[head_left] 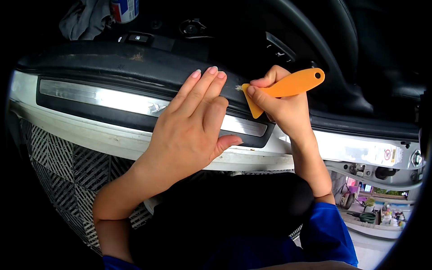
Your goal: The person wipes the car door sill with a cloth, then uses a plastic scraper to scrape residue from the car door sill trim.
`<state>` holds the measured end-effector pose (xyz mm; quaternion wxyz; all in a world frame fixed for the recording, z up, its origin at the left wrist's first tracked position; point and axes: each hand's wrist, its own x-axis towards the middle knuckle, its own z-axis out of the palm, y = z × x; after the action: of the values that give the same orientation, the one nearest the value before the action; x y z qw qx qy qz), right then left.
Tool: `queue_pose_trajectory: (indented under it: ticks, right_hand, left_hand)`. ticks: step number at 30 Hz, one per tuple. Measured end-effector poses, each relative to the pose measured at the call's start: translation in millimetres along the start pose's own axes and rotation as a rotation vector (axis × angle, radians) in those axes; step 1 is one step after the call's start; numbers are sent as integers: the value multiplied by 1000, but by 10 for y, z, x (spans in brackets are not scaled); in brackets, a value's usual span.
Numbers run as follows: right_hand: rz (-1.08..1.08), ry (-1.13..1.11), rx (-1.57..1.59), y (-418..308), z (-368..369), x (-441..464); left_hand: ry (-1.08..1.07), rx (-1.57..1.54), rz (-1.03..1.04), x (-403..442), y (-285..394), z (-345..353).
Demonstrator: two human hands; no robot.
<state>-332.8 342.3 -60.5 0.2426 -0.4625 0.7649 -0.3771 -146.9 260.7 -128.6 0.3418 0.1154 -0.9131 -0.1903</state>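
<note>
My right hand (281, 96) grips an orange plastic scraper (299, 83). The scraper's blade points left and meets the black door sill trim (180, 69) beside a pale scuffed patch (239, 87). Fingers outstretched, my left hand (189, 117) lies across the trim and the metal scuff plate (112, 100), with its fingertips on the black trim. The hand covers part of the plate and its lettering. Further left on the trim is a small brownish mark (137, 57).
A blue and white can (125, 11) and a grey cloth (85, 20) are on the car floor at the upper left. The white car sill (112, 137) runs below the scuff plate. Grey floor tiles (67, 166) lie outside. A door latch striker (417, 157) sits far right.
</note>
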Motion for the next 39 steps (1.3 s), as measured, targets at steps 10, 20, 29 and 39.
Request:
queue_pose_trajectory:
  ticks: [10, 20, 29, 39]
  right_hand:
    - [145, -29, 176, -113, 71, 10]
    - [110, -69, 100, -161, 121, 33]
    - [162, -62, 215, -109, 118, 45]
    - [31, -91, 744, 119, 29, 102]
  left_hand:
    - [-7, -27, -8, 6, -2, -1]
    - [3, -28, -5, 2, -23, 17]
    - [-3, -9, -3, 6, 6, 4]
    - [14, -43, -25, 25, 17, -54]
